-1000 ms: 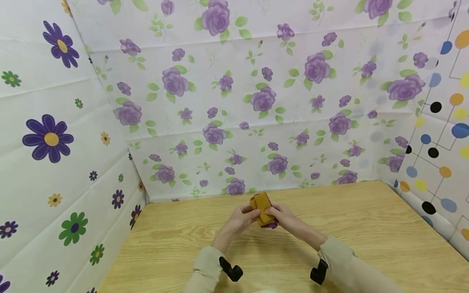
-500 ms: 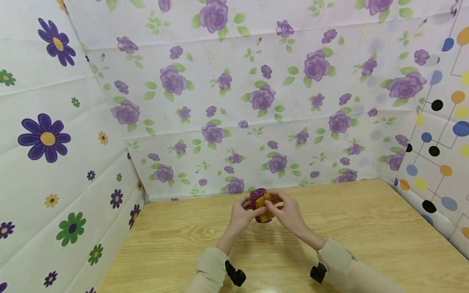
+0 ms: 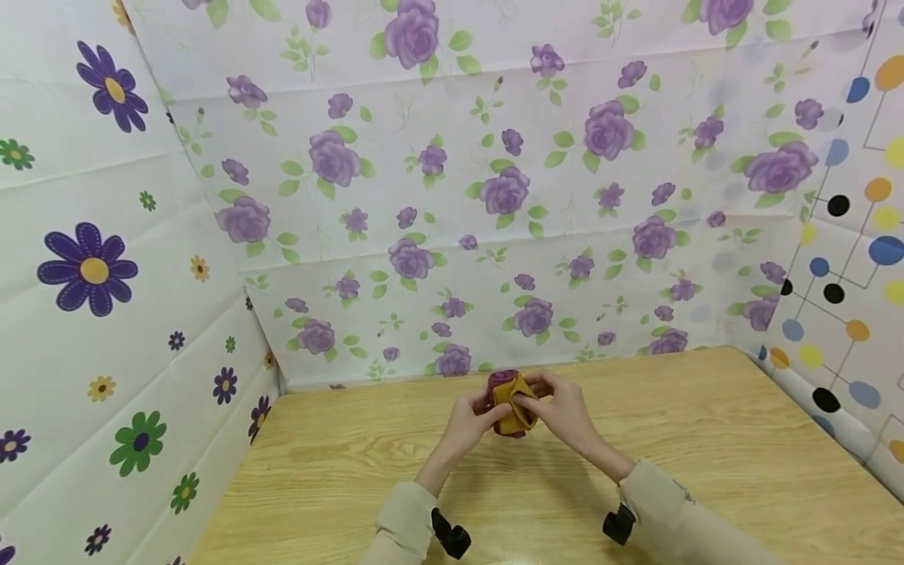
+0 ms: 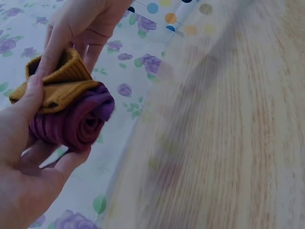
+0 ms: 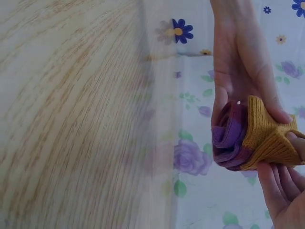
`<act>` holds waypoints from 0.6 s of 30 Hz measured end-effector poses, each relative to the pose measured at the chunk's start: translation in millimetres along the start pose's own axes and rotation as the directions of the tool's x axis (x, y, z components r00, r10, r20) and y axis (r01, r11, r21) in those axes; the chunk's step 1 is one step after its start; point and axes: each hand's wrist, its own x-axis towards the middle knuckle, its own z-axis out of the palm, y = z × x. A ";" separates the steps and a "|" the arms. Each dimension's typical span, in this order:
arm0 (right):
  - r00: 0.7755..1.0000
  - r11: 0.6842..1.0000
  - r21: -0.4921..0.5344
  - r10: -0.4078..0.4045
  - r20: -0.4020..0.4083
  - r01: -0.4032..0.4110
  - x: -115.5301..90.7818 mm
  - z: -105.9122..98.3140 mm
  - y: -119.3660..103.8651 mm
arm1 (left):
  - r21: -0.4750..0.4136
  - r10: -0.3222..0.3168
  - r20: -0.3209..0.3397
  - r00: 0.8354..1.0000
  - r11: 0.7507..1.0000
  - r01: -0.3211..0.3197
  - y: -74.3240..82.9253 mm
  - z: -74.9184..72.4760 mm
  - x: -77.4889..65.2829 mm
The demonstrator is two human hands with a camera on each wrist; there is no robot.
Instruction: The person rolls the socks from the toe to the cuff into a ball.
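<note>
A rolled pair of socks, maroon and purple with mustard ribbed cuffs, is held up between both hands over the table. My left hand grips the roll from the left, its thumb on the mustard cuff and its fingers beneath the spiral, as the left wrist view shows. My right hand pinches the cuff from the right. One finger of it reaches into the cuff opening and spreads the ribbing. In the right wrist view the stretched cuff partly covers the roll.
A wood-grain table lies under the hands. Floral sheeting stands behind it, a daisy-print sheet on the left and a dotted sheet on the right. Black wrist cameras are strapped on both sleeves.
The flat bundle with mustard facing up has been turned so the rolled maroon end shows at the top. The right hand has since pulled the mustard cuff open and outward.
</note>
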 end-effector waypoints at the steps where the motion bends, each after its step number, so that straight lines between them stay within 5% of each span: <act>1: 1.000 1.000 0.002 0.009 -0.003 -0.009 -0.1 0.0 0.8 | 0.012 -0.001 0.004 1.000 1.000 0.001 0.8 0.8 0.3; 10: 0.996 0.996 0.034 0.083 0.020 -0.083 -2.3 2.7 3.6 | 0.162 -0.071 -0.089 0.994 0.983 0.084 8.6 9.3 3.4; 18: 0.998 0.994 0.098 0.055 0.027 -0.057 -4.1 3.7 -0.5 | 0.263 0.028 -0.257 0.966 0.964 0.042 10.9 16.1 3.7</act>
